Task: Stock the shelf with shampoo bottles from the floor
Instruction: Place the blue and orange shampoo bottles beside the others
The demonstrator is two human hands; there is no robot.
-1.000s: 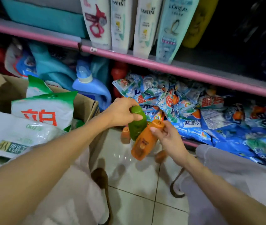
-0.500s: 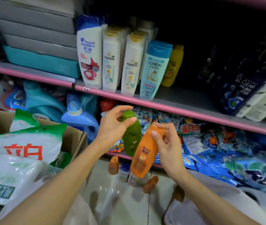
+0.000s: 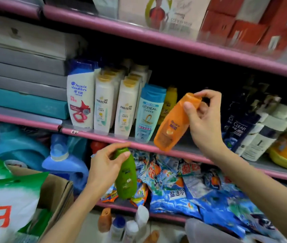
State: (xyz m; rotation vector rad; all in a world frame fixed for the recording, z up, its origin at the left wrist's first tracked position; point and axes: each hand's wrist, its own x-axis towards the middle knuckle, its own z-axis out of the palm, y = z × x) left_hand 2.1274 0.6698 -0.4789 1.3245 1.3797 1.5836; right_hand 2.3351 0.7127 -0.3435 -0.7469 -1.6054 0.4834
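The orange bottle (image 3: 175, 122) was now lifted up to the level of the middle shelf (image 3: 188, 151), with its lower end just above the pink front edge, in the free space to the right of the L'Oreal bottle (image 3: 148, 113). A second before it was low, close over the floor, and pressed side by side with the green bottle (image 3: 126, 174); now the two were well apart. The right hand (image 3: 203, 118) pinched the orange one at its cap, thumb in front and the other fingers curled behind it, so the bottle hung tilted, base toward the left. The left hand (image 3: 105, 168) had stayed lower, in front of the bottom shelf with the blue detergent packets (image 3: 183, 186), and its fingers were wrapped round the neck of the green bottle, which stood nearly upright.

In my judgement this meant that the first placing was near: the orange bottle needed only to be turned upright and put down in the gap between the L'Oreal bottle and the dark Clear bottles (image 3: 237, 130). The green one would follow after. Several small bottles (image 3: 121, 225) were left on the floor below, so most of the stocking was not yet done.
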